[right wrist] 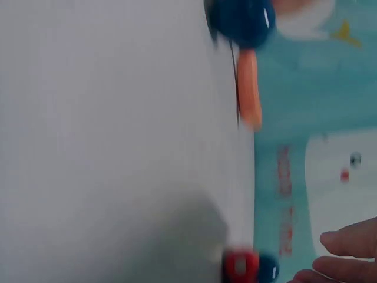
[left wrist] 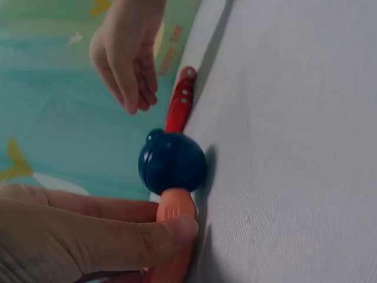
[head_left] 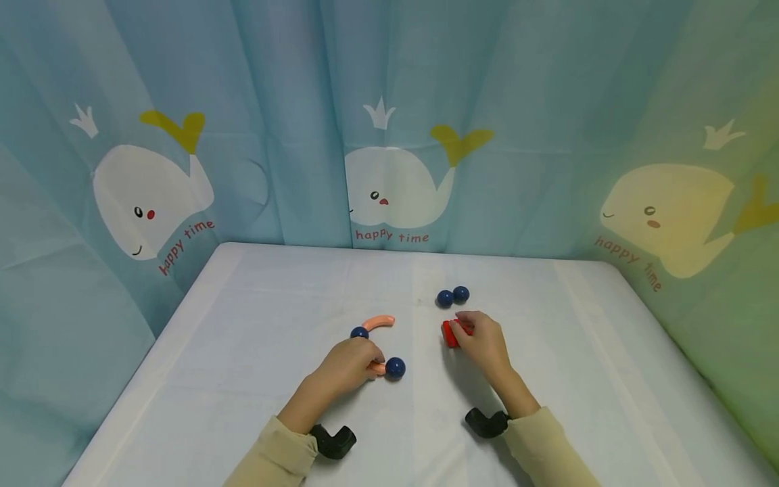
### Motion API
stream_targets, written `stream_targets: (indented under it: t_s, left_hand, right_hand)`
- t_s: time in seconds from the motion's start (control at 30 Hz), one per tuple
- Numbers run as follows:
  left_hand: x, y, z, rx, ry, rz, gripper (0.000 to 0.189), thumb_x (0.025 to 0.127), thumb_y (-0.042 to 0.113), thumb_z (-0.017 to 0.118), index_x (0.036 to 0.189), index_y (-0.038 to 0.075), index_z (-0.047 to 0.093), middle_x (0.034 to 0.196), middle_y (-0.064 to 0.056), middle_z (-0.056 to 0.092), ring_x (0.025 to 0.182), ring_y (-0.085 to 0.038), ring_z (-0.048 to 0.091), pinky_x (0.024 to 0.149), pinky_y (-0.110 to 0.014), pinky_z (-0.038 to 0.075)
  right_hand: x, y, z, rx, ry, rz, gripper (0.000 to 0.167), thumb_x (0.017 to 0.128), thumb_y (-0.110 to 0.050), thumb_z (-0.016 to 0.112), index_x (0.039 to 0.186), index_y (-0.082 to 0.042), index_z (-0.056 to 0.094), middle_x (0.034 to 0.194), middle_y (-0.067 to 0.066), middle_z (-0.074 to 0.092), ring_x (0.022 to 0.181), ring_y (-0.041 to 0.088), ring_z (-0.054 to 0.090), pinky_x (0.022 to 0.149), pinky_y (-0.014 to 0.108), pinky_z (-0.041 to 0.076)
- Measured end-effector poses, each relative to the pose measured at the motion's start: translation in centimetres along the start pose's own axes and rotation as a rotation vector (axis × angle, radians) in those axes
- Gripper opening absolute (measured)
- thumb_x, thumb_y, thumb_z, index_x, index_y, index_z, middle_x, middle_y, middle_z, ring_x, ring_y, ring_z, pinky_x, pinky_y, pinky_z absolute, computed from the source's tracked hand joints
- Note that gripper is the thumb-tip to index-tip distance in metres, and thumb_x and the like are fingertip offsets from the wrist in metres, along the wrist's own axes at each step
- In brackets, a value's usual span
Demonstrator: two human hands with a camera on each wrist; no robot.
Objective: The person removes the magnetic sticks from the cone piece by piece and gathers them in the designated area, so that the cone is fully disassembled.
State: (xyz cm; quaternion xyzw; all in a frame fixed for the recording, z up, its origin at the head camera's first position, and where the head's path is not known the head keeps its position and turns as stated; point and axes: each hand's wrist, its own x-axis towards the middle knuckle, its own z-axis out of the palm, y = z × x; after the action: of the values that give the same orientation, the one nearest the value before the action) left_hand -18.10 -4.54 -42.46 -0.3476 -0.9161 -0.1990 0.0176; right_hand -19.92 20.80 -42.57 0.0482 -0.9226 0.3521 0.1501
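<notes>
In the head view my left hand [head_left: 349, 365] pinches an orange curved rod [left wrist: 177, 206] between thumb and fingers. A dark blue ball [head_left: 395, 368] sits at the rod's end. Beyond that hand lies another orange curved rod [head_left: 380, 321], with a blue ball [head_left: 359, 333] at its near end. My right hand [head_left: 487, 341] hovers over red pieces [head_left: 450, 334] on the table. The left wrist view shows this hand [left wrist: 129, 56] apart from the red piece [left wrist: 181, 103], fingers loosely extended and holding nothing. Part of the same hand [right wrist: 353, 256] appears in the right wrist view.
Two more blue balls [head_left: 453, 296] lie together behind the red pieces. The white table [head_left: 548, 379] is bordered by a blue-green curtain [head_left: 292, 169] with whale prints. Black curved fittings [head_left: 333, 443] are worn at both wrists.
</notes>
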Motion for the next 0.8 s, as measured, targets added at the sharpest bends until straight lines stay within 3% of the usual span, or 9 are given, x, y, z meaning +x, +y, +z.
stream_targets:
  t_s: [0.1,0.37,0.67,0.8]
  left_hand:
    - [0.0,-0.4,0.0,0.016,-0.006,0.057,0.011,0.083,0.020,0.069,0.075,0.013,0.071,0.073,0.011,0.065,0.062,0.001,0.051,0.055,-0.016,0.039]
    - [0.2,-0.7,0.6,0.055,0.005,0.121,0.017,0.086,0.024,0.065,0.072,0.016,0.071,0.071,0.013,0.064,0.067,0.002,0.056,0.056,-0.015,0.040]
    - [0.3,-0.5,0.6,0.047,-0.004,0.103,0.013,0.084,0.023,0.068,0.073,0.016,0.072,0.072,0.012,0.064,0.064,0.003,0.052,0.057,-0.016,0.040]
    - [0.3,-0.5,0.6,0.050,-0.007,0.099,0.012,0.084,0.022,0.068,0.074,0.016,0.072,0.073,0.012,0.065,0.064,0.003,0.052,0.057,-0.017,0.041]
  right_hand:
    - [-1.1,-1.2,1.1,0.066,-0.052,-0.048,0.020,0.080,-0.006,0.070,0.096,0.006,0.067,0.089,0.013,0.067,0.079,0.024,0.063,0.073,0.038,0.051]
    - [-3.0,-2.9,3.2,0.303,-0.350,-0.096,0.032,0.080,-0.015,0.072,0.104,0.005,0.065,0.099,0.013,0.066,0.089,0.024,0.062,0.079,0.033,0.050]
    - [-3.6,-3.2,3.5,0.263,-0.509,-0.169,0.047,0.075,-0.021,0.077,0.113,0.002,0.062,0.109,0.009,0.063,0.097,0.022,0.060,0.084,0.034,0.048]
    - [-3.6,-3.2,3.7,0.259,-0.532,-0.195,0.047,0.074,-0.016,0.078,0.113,0.002,0.061,0.110,0.010,0.062,0.097,0.022,0.060,0.084,0.034,0.048]
